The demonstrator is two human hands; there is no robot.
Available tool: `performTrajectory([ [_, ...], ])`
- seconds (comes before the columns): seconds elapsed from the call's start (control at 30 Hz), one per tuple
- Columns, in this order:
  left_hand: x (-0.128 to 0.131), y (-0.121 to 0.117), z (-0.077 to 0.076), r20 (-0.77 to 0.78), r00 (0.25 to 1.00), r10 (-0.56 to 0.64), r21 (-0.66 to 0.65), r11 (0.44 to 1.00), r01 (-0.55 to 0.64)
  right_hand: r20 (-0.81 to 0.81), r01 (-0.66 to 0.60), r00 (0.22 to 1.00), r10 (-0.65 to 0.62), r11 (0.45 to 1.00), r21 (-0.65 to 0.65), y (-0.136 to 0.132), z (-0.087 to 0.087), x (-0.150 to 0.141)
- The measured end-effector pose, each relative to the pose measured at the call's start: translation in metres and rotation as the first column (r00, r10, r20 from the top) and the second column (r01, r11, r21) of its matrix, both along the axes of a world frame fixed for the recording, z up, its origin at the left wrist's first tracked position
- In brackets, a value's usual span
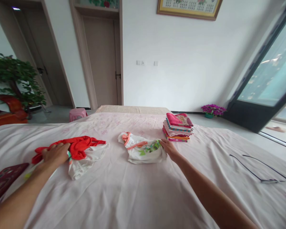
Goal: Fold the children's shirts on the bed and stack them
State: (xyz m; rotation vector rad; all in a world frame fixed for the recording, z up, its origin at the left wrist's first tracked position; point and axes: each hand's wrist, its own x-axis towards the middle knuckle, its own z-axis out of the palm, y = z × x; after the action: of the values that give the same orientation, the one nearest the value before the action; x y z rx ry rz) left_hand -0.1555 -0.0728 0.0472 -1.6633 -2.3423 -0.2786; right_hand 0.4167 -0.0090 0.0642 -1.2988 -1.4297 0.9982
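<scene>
My left hand [56, 153] is closed over a crumpled red garment [82, 144] at the left of the covered surface. A white garment [79, 167] lies bunched beneath and beside the red one. Near the middle, a small white shirt [145, 152] with orange trim and a green print is spread out, its left end rumpled. Its right edge is between the fingers of my right hand [168, 149], whose fingertips are partly hidden. Just beyond that hand stands a stack of folded clothes [178, 127], with a pink piece on top.
A pale sheet [143, 197] with soft wrinkles covers the surface. Dark-framed glasses [262, 175] lie at the right, and a dark red case-like object [7, 181] sits at the left edge. Beyond are a pink stool [78, 114] and purple flowers [213, 109].
</scene>
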Motion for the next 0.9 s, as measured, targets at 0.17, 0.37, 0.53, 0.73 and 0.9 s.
performTrajectory([
  [0.17,0.075,0.03,0.029,0.006,0.985,-0.173,0.147,0.974,0.17,0.084,0.031,0.996,-0.037,0.997,0.075,0.005,-0.036,0.011],
  [0.37,0.225,0.053,0.017,0.123,0.683,-0.72,0.142,0.694,0.706,-0.04,-0.171,0.984,0.171,0.985,0.014,-0.002,-0.027,0.019],
  [0.53,0.261,0.078,-0.01,0.193,0.645,-0.74,0.141,0.671,0.728,-0.025,-0.452,0.892,0.451,0.892,-0.029,-0.013,-0.013,0.029],
  [0.73,0.243,0.094,0.0,0.372,0.715,-0.592,0.418,0.794,0.441,0.028,-0.256,0.966,0.256,0.967,0.0,0.0,-0.034,0.028],
  [0.9,0.223,0.078,0.047,0.629,0.606,-0.488,0.586,0.809,0.043,0.135,-0.006,0.991,-0.013,0.99,0.139,0.008,-0.038,0.031],
])
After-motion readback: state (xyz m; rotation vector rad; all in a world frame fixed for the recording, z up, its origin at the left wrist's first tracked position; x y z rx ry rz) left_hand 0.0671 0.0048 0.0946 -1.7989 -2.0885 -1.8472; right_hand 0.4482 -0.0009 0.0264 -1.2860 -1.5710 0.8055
